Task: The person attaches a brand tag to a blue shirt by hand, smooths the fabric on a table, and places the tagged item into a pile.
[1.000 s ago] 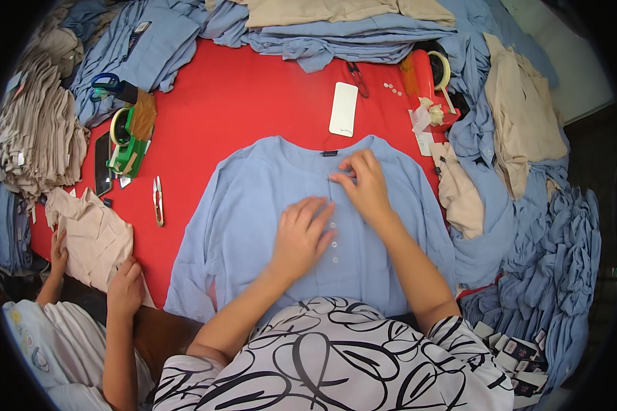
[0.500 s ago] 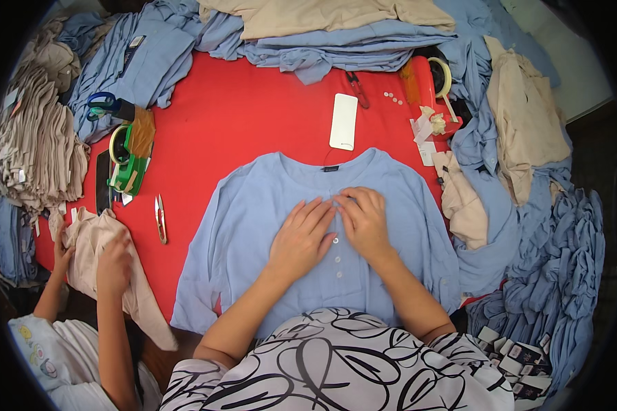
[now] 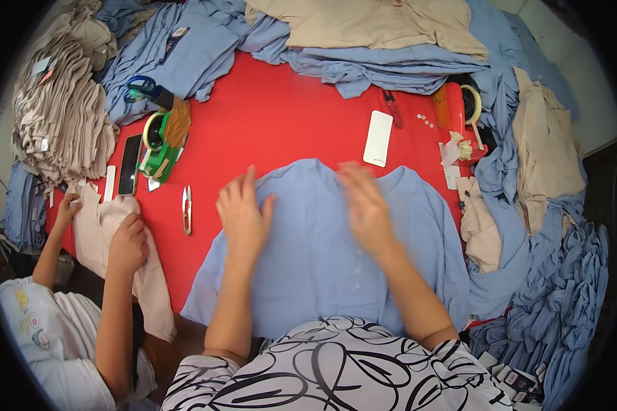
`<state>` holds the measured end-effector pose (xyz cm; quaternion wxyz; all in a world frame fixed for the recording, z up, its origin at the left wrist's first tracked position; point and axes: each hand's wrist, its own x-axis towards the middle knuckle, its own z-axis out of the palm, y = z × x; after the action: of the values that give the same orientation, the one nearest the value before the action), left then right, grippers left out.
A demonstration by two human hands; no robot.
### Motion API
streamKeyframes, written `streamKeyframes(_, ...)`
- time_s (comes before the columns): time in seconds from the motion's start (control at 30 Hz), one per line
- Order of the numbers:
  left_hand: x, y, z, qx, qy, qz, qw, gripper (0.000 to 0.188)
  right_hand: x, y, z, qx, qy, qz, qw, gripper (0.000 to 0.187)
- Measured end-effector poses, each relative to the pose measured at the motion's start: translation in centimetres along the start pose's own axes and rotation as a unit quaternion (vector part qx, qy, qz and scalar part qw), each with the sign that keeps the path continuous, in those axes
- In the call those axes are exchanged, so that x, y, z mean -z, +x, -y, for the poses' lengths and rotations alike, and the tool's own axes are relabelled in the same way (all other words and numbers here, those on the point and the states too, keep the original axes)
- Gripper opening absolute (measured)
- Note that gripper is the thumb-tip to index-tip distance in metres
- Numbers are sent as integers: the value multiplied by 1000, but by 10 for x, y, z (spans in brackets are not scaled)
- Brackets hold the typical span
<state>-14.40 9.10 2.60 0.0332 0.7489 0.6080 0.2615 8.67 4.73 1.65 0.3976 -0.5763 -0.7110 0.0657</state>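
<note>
A light blue button-front shirt (image 3: 301,253) lies spread before me, its neckline pointing away and small buttons down its front. My left hand (image 3: 244,216) rests on the shirt's left shoulder, fingers and thumb apart, holding nothing visible. Over the right side of the neckline is my right hand (image 3: 369,216), blurred by motion, its fingers stretched out. The fabric is raised in a fold between the hands, covering part of the neck opening. Just past the collar lies a white card tag (image 3: 378,138).
Left of the shirt are thread snips (image 3: 186,211), a phone (image 3: 129,164) and a green tape dispenser (image 3: 163,154). A co-worker's hands (image 3: 128,241) handle a beige garment (image 3: 106,222). Red-handled snips (image 3: 392,108) and a red tape dispenser (image 3: 454,109) sit beyond; garment piles (image 3: 65,116) surround the red table (image 3: 288,123).
My hands have parted from the button placket: the left went outward to the shoulder, the right up toward the collar. The shirt's left upper part has shifted and folded over the neckline.
</note>
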Motion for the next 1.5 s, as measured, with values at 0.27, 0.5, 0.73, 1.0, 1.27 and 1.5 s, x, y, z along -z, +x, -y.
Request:
streamKeyframes(0.27,20,25,74,115,-257,217,935,30,-89,23,52,79,-111,152,979,72)
streamKeyframes(0.5,124,-38,111,142,23,307,941,24,-96,19,45,94,-157,155,971,73)
streamKeyframes(0.73,79,-82,112,238,-40,-11,970,20,-96,-7,88,116,-172,158,965,70)
streamKeyframes(1.0,55,-92,149,89,-32,-128,987,21,-106,13,67,151,-160,172,960,73)
streamKeyframes(1.27,63,-102,167,173,19,-78,982,17,-105,30,62,155,-189,188,951,70)
streamKeyframes(1.5,95,-144,147,186,69,-79,977,25,-79,-34,117,269,-131,253,920,64)
